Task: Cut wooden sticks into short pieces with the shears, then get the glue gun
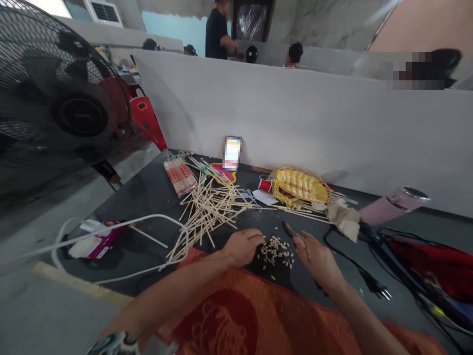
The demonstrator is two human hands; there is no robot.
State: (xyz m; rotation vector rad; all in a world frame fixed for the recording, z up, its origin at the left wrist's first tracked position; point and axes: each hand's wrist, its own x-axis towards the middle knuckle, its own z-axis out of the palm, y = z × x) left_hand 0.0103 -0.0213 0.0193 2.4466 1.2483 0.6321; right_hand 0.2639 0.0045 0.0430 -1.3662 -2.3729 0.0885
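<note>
My right hand (320,260) is wrapped round the handles of pruning shears (291,230), their dark jaws pointing up and left. Left of the shears lies a heap of short cut stick pieces (275,250) on the dark table. My left hand (242,248) rests at the near left side of that heap, its fingers bent and pressed together. What they hold, if anything, is hidden. Just beyond my left hand, many long thin wooden sticks (210,209) lie crisscrossed in a loose pile.
A wrapped bundle of chopsticks (181,176), a phone (232,154), a red thread spool (265,185) and a yellow woven basket (303,185) stand along the back. A pink bottle (393,206) and black plug (377,286) are right; a white cable (148,217) and fan (70,93) left.
</note>
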